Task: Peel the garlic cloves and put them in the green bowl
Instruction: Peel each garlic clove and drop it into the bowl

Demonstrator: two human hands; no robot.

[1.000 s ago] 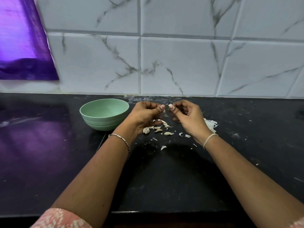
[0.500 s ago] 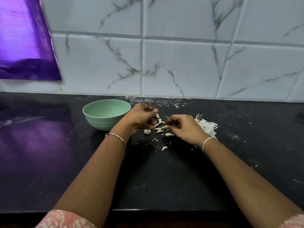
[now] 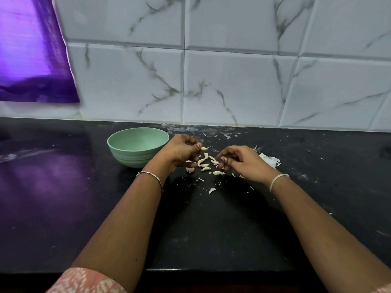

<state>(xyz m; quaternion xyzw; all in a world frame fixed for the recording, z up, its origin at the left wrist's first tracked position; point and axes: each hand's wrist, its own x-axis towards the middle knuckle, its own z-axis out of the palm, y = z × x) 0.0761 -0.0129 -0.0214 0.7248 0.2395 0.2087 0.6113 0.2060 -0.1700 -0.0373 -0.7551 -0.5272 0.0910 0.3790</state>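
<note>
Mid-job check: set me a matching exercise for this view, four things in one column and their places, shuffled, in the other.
Things
1. bowl
2. garlic cloves
3. heap of peel
4. purple sheet

Places
A. on the counter, between the left hand and the right hand
B. against the wall, far left
C. on the counter, just left of the left hand
D. on the counter, just past the right hand, on its right side

Pairs: 1-C, 2-A, 3-D, 4-B
</note>
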